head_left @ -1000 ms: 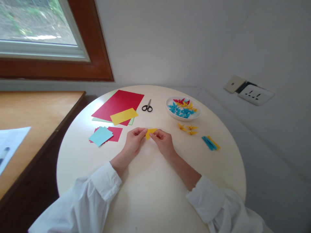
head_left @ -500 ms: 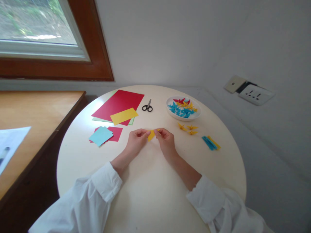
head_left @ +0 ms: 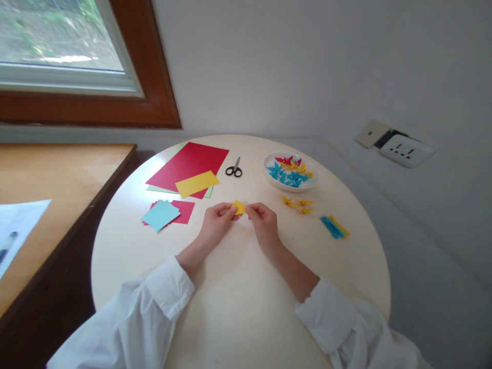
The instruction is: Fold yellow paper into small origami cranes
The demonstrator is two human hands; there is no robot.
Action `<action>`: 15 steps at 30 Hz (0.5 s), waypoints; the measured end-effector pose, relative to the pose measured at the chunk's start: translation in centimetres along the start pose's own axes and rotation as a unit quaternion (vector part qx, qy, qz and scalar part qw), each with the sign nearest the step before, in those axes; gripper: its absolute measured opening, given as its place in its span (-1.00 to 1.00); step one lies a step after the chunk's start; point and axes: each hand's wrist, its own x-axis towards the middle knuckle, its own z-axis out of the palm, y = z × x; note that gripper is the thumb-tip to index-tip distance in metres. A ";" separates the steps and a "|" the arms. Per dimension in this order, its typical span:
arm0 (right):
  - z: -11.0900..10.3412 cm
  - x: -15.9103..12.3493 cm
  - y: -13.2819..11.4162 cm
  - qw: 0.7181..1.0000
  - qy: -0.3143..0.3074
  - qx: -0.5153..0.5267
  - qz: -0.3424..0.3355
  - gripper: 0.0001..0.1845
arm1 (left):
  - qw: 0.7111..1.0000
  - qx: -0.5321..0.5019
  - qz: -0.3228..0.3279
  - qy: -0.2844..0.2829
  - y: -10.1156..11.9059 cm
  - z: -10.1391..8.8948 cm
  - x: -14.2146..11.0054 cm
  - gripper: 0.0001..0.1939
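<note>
A small folded piece of yellow paper (head_left: 239, 207) is held up between my hands over the middle of the table. My left hand (head_left: 218, 219) pinches its left side between thumb and fingers. At its right corner, the thumb and fingertips of my right hand (head_left: 262, 219) are pressed together on the paper. Three small yellow paper cranes (head_left: 299, 204) lie on the table to the right of my right hand. Beyond them a white dish (head_left: 272, 183) holds several red, yellow and blue cranes (head_left: 289, 174).
Black-handled scissors (head_left: 234, 169) lie behind my hands. To the left are a large red sheet (head_left: 184, 164), a yellow strip (head_left: 197, 183) and light blue squares (head_left: 160, 215) over red ones. Folded blue and yellow strips (head_left: 333, 226) rest near the right edge of the round table (head_left: 238, 307).
The yellow paper has turned from a downward-pointing triangle to a smaller, diamond-like shape. My right hand has shifted slightly right, its thumb now at the paper's right corner.
</note>
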 end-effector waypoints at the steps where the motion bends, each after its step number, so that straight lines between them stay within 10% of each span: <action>1: 0.0 0.0 0.0 1.000 -0.002 -0.003 0.001 -0.83 | 1.000 -0.007 -0.004 0.003 0.0 0.0 0.0 -0.69; 15: -0.1 0.2 0.5 0.999 -0.017 0.040 -0.014 -0.83 | 0.998 -0.056 -0.017 0.015 0.1 0.2 0.0 -0.65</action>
